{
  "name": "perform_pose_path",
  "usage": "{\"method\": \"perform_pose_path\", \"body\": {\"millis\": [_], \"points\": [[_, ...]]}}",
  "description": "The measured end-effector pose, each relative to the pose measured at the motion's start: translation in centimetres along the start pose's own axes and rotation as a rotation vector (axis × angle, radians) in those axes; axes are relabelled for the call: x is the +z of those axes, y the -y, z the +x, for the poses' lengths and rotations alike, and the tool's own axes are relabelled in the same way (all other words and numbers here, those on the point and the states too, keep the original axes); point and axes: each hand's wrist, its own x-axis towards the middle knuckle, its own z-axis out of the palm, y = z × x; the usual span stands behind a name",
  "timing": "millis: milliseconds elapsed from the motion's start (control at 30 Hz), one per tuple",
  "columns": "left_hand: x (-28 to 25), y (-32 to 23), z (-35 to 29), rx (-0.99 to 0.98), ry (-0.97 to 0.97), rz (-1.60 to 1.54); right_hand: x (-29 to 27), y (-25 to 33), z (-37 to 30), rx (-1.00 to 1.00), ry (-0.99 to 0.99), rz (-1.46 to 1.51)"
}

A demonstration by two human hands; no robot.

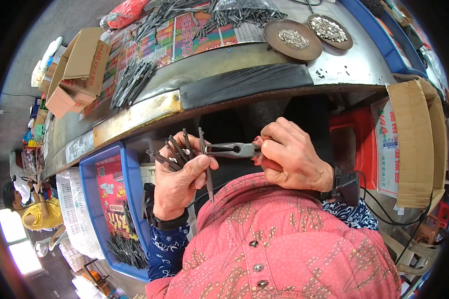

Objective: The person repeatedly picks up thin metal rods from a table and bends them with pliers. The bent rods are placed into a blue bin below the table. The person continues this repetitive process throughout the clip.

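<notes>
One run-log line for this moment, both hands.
left hand: holds several dark strips | right hand: grips red-handled pliers | pliers tips: at one strip

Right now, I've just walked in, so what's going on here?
Someone in a pink patterned top is working beside a bench. The left hand holds a small fan of thin black strips. The right hand grips red-handled pliers, their tip at one of the strips. Two round brown dishes of small silvery pieces sit on the bench; more strips lie in a blue bin at the left.
</notes>
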Motion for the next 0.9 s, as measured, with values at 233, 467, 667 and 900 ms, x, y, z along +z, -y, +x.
{"method": "perform_pose_path", "body": {"millis": [233,467,667,900], "points": [[-0.1,0.6,-0.5,0.121,-0.064,0.331,0.3,-0.7,-0.4,0.243,0.255,0.572],[-0.6,0.4,-0.8,0.666,0.029,1.101,0.2,-1.5,-0.1,0.373,0.485,0.797],[-1.4,-0.8,-1.2,0.719,0.009,1.308,-0.2,-0.7,0.5,0.309,0.373,0.638],[-5.2,-3.8,-4.7,0.512,-0.399,1.453,0.2,-0.7,0.4,0.431,0.329,0.517]]}}
